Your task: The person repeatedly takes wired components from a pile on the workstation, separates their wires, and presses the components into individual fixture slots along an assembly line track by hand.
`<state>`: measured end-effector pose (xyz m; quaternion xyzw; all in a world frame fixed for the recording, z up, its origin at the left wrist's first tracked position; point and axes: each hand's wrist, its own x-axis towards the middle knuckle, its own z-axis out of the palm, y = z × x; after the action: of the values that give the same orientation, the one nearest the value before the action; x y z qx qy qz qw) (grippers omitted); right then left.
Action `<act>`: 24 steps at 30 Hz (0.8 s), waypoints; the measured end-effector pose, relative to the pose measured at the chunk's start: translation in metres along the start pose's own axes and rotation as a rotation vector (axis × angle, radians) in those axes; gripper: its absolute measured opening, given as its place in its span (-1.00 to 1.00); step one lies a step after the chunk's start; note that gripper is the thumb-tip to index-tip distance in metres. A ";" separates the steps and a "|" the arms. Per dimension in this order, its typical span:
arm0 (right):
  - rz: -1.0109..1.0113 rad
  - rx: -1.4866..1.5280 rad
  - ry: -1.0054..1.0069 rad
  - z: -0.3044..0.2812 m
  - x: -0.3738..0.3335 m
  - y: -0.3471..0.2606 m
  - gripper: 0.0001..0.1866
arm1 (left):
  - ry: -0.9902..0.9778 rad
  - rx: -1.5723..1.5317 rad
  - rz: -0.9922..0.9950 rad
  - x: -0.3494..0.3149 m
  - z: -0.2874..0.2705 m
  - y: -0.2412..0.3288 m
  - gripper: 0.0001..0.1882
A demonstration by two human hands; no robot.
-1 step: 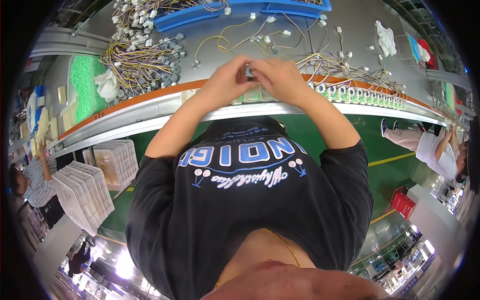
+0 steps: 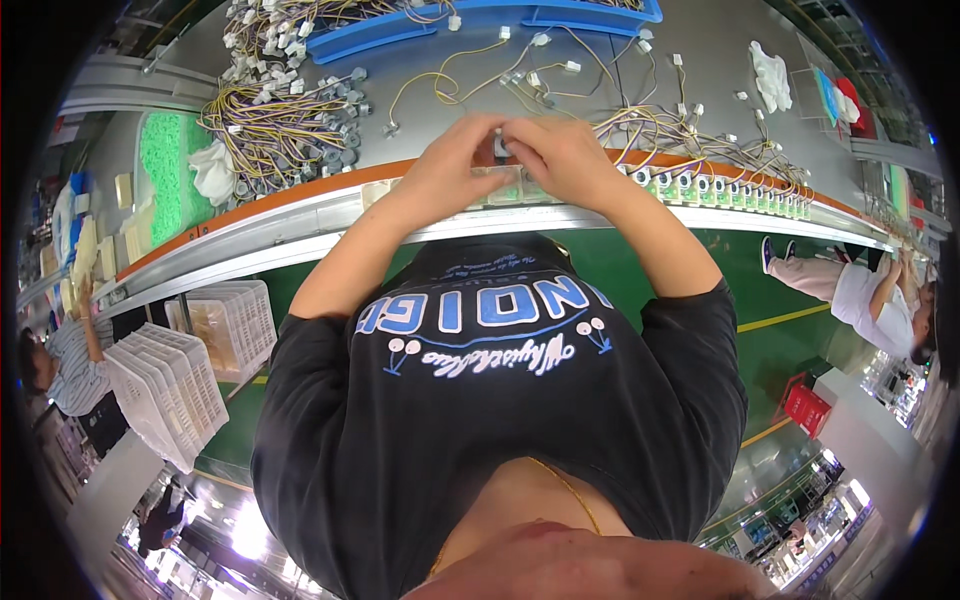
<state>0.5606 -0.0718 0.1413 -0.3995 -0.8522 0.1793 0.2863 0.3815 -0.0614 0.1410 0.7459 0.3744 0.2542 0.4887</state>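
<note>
My left hand and my right hand meet over the table's near edge, fingertips almost touching. Between them shows a small grey part, mostly covered by my fingers. My right thumb and fingers close around it. The left fingers curl in at the same spot, their tips hidden, while the left thumb points across below. Clear plastic housings lie on the rail under my hands. Right of my right hand runs a row of pale housings with round dark-centred parts, with thin wires trailing back onto the table.
A bundle of yellow and purple wires with grey and white ends lies left. Loose wires spread ahead, before a blue tray. Green foam and a white cloth are far left. Other people work at both sides.
My left thumb has shifted slightly down, away from the grey part, so more of the part and of the clear housings shows. Otherwise both hands stay in place.
</note>
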 end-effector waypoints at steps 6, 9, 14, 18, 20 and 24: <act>0.005 -0.002 -0.320 0.010 -0.007 -0.003 -0.86 | -0.073 0.467 0.169 -0.014 0.007 -0.013 -0.55; -0.071 -0.119 -0.355 0.016 -0.008 -0.002 -0.83 | -0.006 0.457 0.208 -0.016 0.012 -0.019 -0.55; -0.314 -0.161 -0.385 0.013 -0.003 0.001 -0.84 | 0.011 0.477 0.228 -0.017 0.011 -0.023 -0.53; -0.297 -0.121 -0.381 0.010 0.001 0.003 -0.85 | 0.014 0.506 0.222 -0.017 0.010 -0.023 -0.52; -0.348 -0.138 -0.314 0.012 0.001 0.003 -0.86 | 0.023 0.496 0.237 -0.017 0.011 -0.023 -0.52; -0.282 -0.183 -0.368 0.017 -0.003 0.002 -0.81 | 0.014 0.491 0.234 -0.016 0.011 -0.024 -0.53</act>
<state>0.5525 -0.0739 0.1258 -0.2617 -0.9499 0.1294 0.1112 0.3732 -0.0743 0.1148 0.8785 0.3393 0.2158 0.2578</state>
